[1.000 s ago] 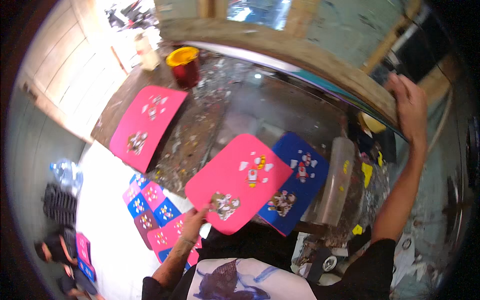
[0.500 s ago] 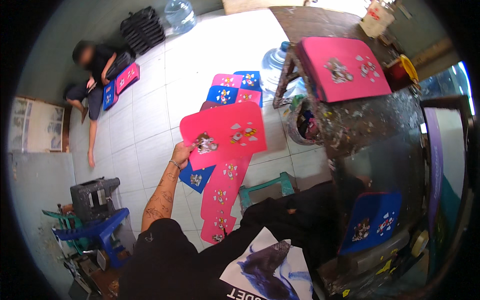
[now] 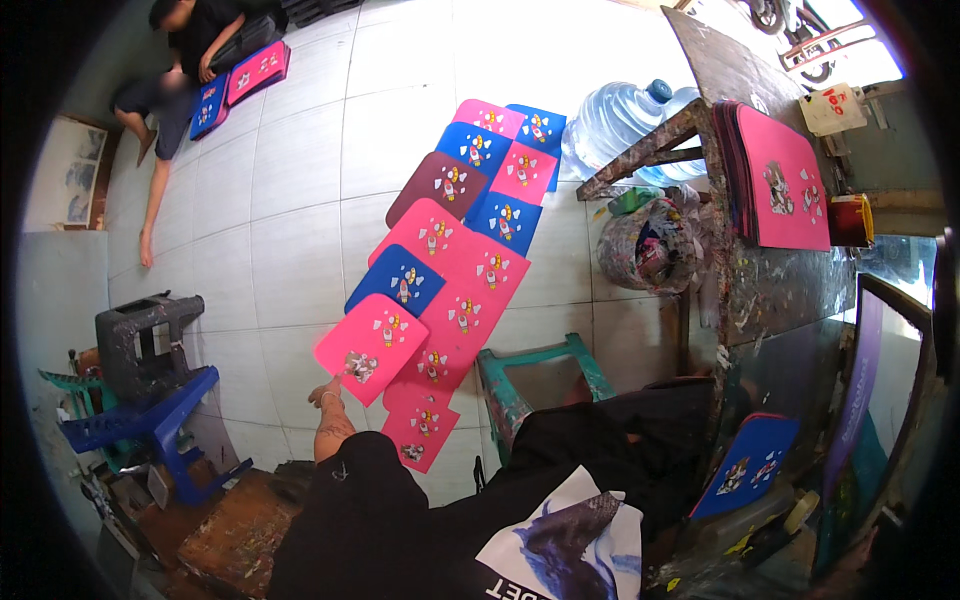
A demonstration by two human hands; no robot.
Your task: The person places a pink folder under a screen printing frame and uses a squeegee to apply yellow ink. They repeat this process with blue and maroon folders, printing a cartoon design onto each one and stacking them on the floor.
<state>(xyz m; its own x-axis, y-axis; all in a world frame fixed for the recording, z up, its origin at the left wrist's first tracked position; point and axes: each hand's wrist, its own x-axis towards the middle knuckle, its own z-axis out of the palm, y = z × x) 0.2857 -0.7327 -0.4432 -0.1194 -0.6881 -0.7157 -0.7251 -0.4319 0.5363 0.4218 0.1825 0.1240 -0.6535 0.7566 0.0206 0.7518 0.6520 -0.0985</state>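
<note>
My left hand [image 3: 325,394] reaches down to the floor at the end of my stretched arm. Its fingers are closed on the near corner of a pink printed sheet [image 3: 388,352] with rounded corners, a cartoon animal and a rocket. That sheet lies low over other overlapping sheets; a blue sheet [image 3: 375,283] shows just beyond it. Farther along the row are a maroon sheet [image 3: 420,192] and several more pink and blue ones. My right hand is not visible.
At right, a paint-stained table [image 3: 780,290] bears a stack of pink sheets [image 3: 785,185]. Below it stand a messy bucket [image 3: 650,245], water jugs [image 3: 615,125] and a green stool [image 3: 545,365]. Stools [image 3: 150,340] crowd the left. Another person [image 3: 195,45] sits far left beside sheets.
My left hand has lowered the pink sheet from mid-air onto the row on the floor, coming nearer to me. The view has shifted, and more of the row shows.
</note>
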